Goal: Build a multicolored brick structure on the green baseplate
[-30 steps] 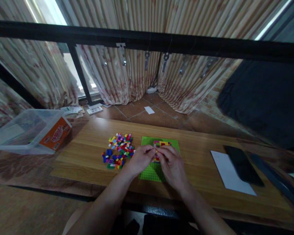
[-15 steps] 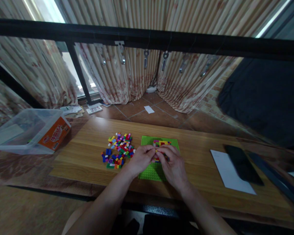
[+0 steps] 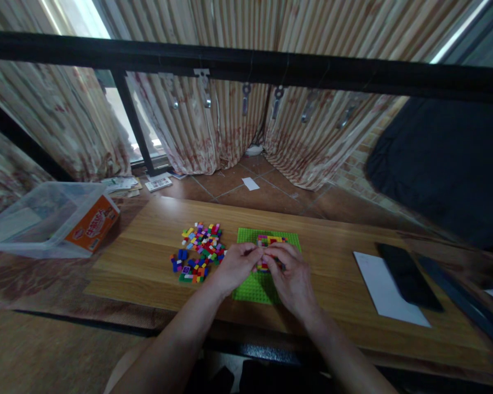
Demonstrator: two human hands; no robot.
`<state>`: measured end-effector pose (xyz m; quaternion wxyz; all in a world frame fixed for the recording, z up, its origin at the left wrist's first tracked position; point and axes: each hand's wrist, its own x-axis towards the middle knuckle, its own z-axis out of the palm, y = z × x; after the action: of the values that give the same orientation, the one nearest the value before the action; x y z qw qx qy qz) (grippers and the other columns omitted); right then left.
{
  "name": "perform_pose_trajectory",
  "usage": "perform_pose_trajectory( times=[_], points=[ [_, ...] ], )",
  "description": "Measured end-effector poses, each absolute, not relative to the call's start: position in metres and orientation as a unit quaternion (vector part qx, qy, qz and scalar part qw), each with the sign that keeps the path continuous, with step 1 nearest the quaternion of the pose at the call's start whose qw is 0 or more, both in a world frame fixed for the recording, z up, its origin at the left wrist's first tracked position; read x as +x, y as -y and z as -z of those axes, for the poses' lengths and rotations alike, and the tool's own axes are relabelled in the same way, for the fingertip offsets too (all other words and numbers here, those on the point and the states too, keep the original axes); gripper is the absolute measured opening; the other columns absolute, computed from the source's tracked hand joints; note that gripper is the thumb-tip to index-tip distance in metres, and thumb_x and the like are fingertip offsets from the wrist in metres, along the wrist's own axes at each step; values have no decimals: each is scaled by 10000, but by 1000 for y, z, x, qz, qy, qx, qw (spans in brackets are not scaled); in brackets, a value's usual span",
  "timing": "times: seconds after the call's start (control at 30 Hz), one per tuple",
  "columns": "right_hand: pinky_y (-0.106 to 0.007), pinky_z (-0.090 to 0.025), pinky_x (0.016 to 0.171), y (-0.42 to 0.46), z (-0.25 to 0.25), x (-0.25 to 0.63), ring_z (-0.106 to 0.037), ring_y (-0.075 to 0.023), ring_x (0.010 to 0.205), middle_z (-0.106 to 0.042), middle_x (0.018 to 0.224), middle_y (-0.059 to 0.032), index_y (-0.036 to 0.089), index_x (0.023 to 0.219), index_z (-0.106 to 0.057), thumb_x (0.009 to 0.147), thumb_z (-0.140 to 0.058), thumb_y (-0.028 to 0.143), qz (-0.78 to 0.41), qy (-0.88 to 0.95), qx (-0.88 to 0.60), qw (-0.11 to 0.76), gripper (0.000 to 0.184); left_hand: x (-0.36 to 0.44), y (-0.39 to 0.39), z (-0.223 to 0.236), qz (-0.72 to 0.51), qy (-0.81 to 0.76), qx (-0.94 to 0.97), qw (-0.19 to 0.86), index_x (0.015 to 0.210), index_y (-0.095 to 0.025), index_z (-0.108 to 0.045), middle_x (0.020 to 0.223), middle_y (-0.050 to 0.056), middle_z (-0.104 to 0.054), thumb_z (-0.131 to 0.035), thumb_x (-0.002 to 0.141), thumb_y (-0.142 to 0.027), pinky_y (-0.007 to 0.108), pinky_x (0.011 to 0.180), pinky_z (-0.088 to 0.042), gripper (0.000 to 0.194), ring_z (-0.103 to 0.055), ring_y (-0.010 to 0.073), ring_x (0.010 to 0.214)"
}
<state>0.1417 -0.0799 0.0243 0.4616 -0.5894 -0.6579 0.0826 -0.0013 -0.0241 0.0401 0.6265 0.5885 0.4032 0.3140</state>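
Observation:
My left hand [image 3: 240,265] and my right hand [image 3: 291,273] meet fingertip to fingertip over the green studded baseplate [image 3: 252,290]. Both are closed in a pinch, and whatever lies between the fingertips is too small and covered to make out. Behind the fingers, a low build of colourful toy bricks [image 3: 271,239] stands on the plate, with yellow, red and pink parts showing. My hands hide much of it. Left of the plate, a loose heap of small toy bricks [image 3: 205,241] lies on the table, with blue, orange and green ones nearer me.
The wooden table [image 3: 332,257] carries a white sheet [image 3: 384,290] and a dark phone-like slab [image 3: 408,276] on the right. A clear plastic bin [image 3: 49,219] with an orange label stands at the left. A black rail [image 3: 246,63] crosses above, hung with metal hooks.
The fingertips stay together over the build, with only a slight shift. A tiny yellow spot seen between them earlier no longer shows.

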Motion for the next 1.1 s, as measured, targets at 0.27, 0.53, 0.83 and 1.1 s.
perform_pose_trajectory(
  times=[0.27, 0.53, 0.83, 1.1],
  points=[
    [-422, -494, 893, 73, -28, 158, -637, -247, 964, -694, 999, -79, 223, 850, -736, 930, -575, 377, -75, 620, -623, 471, 237, -4, 18, -34, -306, -463, 608, 568, 606, -171, -560, 530, -45, -463, -533, 825, -349, 231, 506, -299, 284, -411, 98, 501],
    [-444, -490, 912, 70, -21, 158, -623, -250, 979, -688, 1028, -86, 228, 837, -747, 938, -545, 366, -76, 632, -633, 440, 265, -3, 20, -34, -296, -481, 669, 484, 707, -172, -678, 593, -14, -567, -503, 834, -260, 231, 556, -353, 233, -496, 134, 597],
    [-458, -483, 919, 66, -14, 159, -612, -252, 983, -678, 1057, -87, 235, 859, -750, 934, -554, 320, -59, 650, -634, 415, 227, -3, 21, -35, -293, -469, 687, 472, 720, -168, -701, 681, 10, -669, -514, 842, -229, 244, 640, -426, 231, -589, 158, 690],
    [-453, -477, 912, 64, -18, 159, -584, -261, 993, -671, 1064, -98, 209, 850, -739, 954, -527, 244, -14, 686, -631, 363, 239, 0, 22, -35, -321, -461, 696, 447, 914, -175, -746, 918, 43, -760, -522, 860, -163, 285, 851, -494, 231, -678, 183, 885]
  ],
)
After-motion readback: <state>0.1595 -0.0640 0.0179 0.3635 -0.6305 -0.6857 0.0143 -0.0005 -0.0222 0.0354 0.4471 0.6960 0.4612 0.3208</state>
